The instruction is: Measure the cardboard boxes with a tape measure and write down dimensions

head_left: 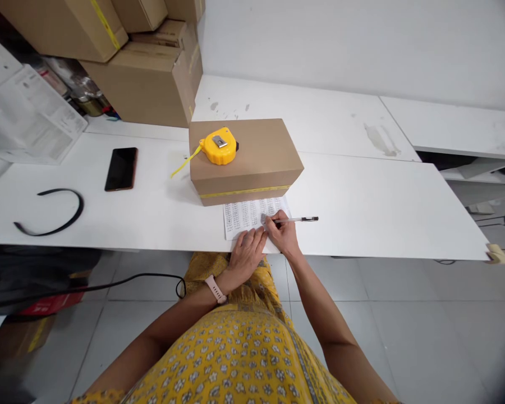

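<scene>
My right hand (283, 233) is closed around a pen (301, 219), its tip end down at a sheet of paper (235, 221) covered in columns of dark writing. Flat along the sheet's lower edge lies my left hand (247, 253), fingers stretched out, with a pale pink band on the wrist. A closed cardboard box (261, 148) stands just beyond and hides the sheet's far part. On top of the box rests a yellow tape measure (219, 147), its short yellow blade end hanging past the left side.
A dark phone (121, 169) and a black headband-like arc (79, 210) lie to the left on the white table (382, 213). Cardboard boxes (151, 84) are stacked at the back left, beside a white printed carton (37, 112). A black cable (130, 278) hangs below the front edge.
</scene>
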The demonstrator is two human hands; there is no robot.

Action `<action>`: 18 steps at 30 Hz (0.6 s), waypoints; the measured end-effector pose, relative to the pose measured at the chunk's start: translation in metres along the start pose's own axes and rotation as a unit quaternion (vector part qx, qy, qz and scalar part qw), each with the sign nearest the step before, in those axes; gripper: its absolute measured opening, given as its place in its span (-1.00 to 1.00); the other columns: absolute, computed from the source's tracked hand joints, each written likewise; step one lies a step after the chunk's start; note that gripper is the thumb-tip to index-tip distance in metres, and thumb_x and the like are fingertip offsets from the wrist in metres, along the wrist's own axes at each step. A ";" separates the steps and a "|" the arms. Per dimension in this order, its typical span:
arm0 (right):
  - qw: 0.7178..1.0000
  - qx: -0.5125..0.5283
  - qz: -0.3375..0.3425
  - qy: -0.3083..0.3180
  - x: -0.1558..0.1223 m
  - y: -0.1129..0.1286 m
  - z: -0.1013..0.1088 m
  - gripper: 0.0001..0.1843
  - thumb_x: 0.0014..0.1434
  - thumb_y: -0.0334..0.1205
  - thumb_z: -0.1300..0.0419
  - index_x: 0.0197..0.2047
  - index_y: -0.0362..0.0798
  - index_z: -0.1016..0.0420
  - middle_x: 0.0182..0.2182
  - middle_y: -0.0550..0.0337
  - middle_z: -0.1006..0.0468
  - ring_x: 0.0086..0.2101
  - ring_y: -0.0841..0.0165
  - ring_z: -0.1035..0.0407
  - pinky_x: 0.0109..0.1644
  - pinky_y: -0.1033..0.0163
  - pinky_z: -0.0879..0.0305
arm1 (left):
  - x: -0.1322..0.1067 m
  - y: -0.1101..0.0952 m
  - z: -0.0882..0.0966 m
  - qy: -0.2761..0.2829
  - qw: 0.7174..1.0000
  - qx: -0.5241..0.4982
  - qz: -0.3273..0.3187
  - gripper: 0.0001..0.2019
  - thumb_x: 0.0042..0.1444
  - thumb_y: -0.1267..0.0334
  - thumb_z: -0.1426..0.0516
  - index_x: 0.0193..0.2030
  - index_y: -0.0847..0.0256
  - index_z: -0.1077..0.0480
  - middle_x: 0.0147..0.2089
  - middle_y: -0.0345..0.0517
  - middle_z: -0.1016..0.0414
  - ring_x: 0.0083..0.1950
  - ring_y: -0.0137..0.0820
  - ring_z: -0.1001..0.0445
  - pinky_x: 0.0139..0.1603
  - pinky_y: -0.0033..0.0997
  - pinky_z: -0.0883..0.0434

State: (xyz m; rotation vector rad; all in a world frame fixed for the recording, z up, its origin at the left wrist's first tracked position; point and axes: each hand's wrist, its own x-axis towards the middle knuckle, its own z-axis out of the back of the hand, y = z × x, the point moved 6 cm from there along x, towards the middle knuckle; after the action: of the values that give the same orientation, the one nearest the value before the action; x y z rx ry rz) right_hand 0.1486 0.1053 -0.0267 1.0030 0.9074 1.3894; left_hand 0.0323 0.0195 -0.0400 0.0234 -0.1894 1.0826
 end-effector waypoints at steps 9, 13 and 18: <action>0.999 0.047 0.000 -0.012 0.000 0.000 0.001 -0.74 0.15 0.00 -0.26 -0.39 0.02 -0.36 -0.50 0.29 -0.41 -0.46 0.41 -0.25 -0.35 0.26 -0.23 | -0.001 0.001 -0.002 0.005 1.000 -0.005 0.004 -0.40 0.38 0.14 -0.11 0.48 0.36 -0.19 0.47 0.14 -0.27 0.42 -0.07 -0.28 0.45 -0.03 -0.21; 0.999 0.028 -0.017 -0.025 -0.002 -0.005 0.003 -0.66 0.16 0.02 -0.24 -0.47 0.04 -0.25 -0.63 0.37 -0.28 -0.53 0.43 -0.15 -0.40 0.27 -0.14 | -0.001 0.000 -0.001 0.005 1.000 -0.011 0.003 -0.40 0.38 0.17 -0.11 0.48 0.36 -0.19 0.47 0.17 -0.27 0.42 -0.07 -0.28 0.45 -0.03 -0.22; 1.000 0.005 -0.011 -0.015 -0.002 -0.002 0.003 -0.66 0.15 0.02 -0.23 -0.47 0.05 -0.21 -0.66 0.40 -0.24 -0.55 0.44 -0.12 -0.41 0.27 -0.11 | -0.001 0.000 -0.002 -0.001 1.000 -0.011 0.005 -0.40 0.38 0.16 -0.11 0.48 0.36 -0.19 0.47 0.16 -0.27 0.42 -0.07 -0.28 0.46 -0.03 -0.21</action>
State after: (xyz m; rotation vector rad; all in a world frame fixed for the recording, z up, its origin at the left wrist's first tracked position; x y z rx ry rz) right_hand 0.1519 0.1031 -0.0280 1.0163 0.9017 1.3492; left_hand 0.0321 0.0192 -0.0423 0.0030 -0.2037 1.0893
